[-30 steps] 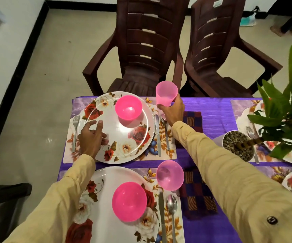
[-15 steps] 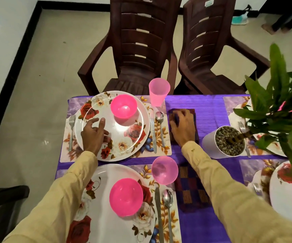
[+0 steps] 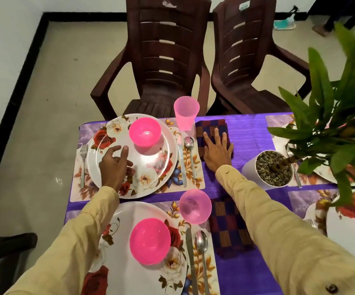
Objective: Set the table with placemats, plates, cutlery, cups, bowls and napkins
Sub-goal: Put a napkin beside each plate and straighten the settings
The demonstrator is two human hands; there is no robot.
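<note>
Right hand (image 3: 216, 146) lay flat, fingers straight, on the napkin (image 3: 210, 125); left hand (image 3: 116, 165) sat loose and open on the plate (image 3: 153, 160). Best bet was smoothing it square beside the spoon (image 3: 190, 150).

Your right hand (image 3: 216, 149) is lying flat, fingers straight, on the far checked cloth napkin (image 3: 211, 129). Your left hand (image 3: 114, 165) is resting, fingers spread, on the far round floral plate (image 3: 151, 165).

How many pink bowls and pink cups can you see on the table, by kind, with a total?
Pink bowls: 2
Pink cups: 2
Total: 4
The plant may hide more on the right.
</note>
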